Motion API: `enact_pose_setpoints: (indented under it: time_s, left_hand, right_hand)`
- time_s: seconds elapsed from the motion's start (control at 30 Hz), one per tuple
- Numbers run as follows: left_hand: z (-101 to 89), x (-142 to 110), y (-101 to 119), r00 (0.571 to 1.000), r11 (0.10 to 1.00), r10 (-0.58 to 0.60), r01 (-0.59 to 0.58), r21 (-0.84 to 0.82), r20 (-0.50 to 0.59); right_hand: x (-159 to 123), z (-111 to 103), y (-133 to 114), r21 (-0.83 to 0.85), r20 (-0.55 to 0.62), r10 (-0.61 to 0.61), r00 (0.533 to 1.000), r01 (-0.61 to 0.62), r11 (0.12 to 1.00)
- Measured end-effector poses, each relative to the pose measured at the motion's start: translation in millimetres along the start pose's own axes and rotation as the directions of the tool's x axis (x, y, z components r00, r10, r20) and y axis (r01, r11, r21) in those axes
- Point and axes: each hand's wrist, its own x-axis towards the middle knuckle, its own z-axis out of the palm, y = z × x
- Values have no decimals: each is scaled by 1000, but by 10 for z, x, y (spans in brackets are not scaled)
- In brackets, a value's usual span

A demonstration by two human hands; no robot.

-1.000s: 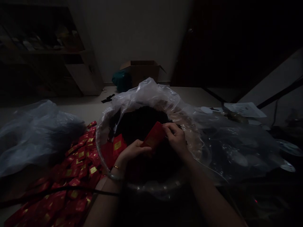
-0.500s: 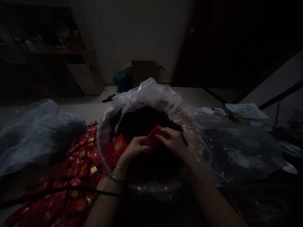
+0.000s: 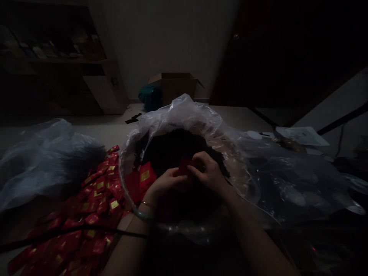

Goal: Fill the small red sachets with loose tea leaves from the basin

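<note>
Both my hands are over a round container lined with clear plastic (image 3: 184,105), which holds a dark, loose, crumbly material (image 3: 172,147). My left hand (image 3: 165,183) pinches the left side of a small red packet (image 3: 185,165). On the packet's right side, the fingers of my right hand (image 3: 211,174) are closed around it. The packet is dim, and its lower part is hard to make out. Other red packets with a gold square (image 3: 146,175) lie inside the container, close to my left wrist.
A big heap of red and gold packets (image 3: 99,205) spreads left of the container, beside a bulky clear plastic bag (image 3: 48,161). A dark cable (image 3: 71,229) crosses the heap. More plastic sheeting (image 3: 287,180) lies right. An open cardboard box (image 3: 178,88) stands by the wall.
The red packet has tilted and sunk lower between my hands, so less of its face shows. My fingers have shifted slightly around it. The view has moved a little.
</note>
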Motion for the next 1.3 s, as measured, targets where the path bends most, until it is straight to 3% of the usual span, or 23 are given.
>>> enact_pose_setpoints:
  time_s: [0.2, 0.3, 0.53, 0.63, 0.73, 0.93, 1.3]
  left_hand:
    - [-11, 10, -15, 1000, 1000, -4, 4, -13, -9]
    - [-10, 32, 3, 998, 994, 64, -63, 86, -8]
    - [-3, 61, 48, 943, 951, 273, -236, 199, -188]
    - [-16, 62, 39, 920, 955, 275, -226, 194, -279]
    - [-27, 69, 24, 906, 965, 257, -225, 132, -336]
    - [-12, 58, 35, 897, 965, 263, -238, 115, -355]
    - [-51, 38, 27, 907, 944, 299, -235, 232, -296]
  right_hand:
    - [16, -23, 48, 36, 93, 24, 995, -28, 999]
    - [20, -37, 60, 74, 80, 39, 996, -45, 996]
    - [21, 14, 65, 138, 178, 71, 981, -96, 986]
    - [19, 91, 76, 202, 82, 175, 981, -188, 961]
    - [21, 160, 75, 290, 45, 338, 940, -336, 896]
    - [46, 169, -1, 389, 134, 479, 867, -491, 780]
    - [39, 160, -18, 385, 193, 436, 879, -476, 791]
